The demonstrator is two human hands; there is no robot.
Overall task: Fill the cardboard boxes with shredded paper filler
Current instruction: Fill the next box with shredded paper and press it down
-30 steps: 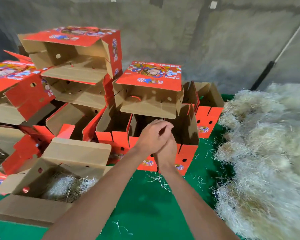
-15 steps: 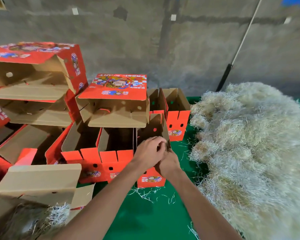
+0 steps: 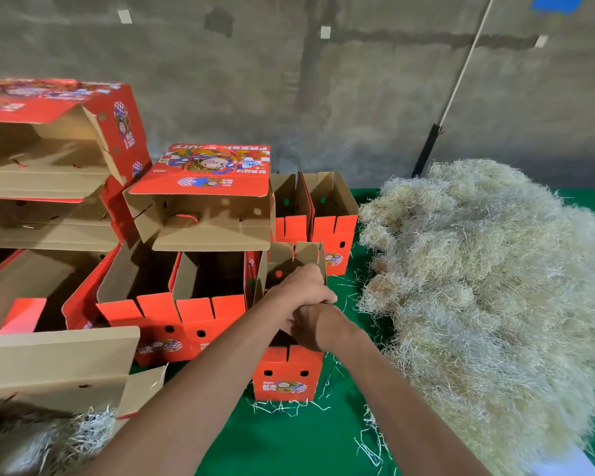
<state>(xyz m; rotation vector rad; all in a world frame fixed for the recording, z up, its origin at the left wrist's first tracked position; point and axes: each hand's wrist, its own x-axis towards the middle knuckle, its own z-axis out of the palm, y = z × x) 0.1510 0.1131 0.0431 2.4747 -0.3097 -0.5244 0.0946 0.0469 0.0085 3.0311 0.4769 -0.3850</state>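
Both hands met over a small red box (image 3: 288,372) on the green bench (image 3: 289,441). The left hand (image 3: 299,290) and right hand (image 3: 311,326) curled round its top edge. A paper filler heap (image 3: 488,286) lay just right.

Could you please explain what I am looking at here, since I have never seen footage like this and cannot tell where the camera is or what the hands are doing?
There is no machine: a person wears a camera on the head, so the one picture looks forward and down along both forearms. The left hand and right hand meet over a small open red box standing on the green table cover. Both have curled fingers at the box's open top, but exactly what they hold is hidden. To the right lies a big heap of pale shredded paper. To the left and behind are more open red cardboard boxes, some stacked. At the bottom left, a box with filler already shows paper inside.
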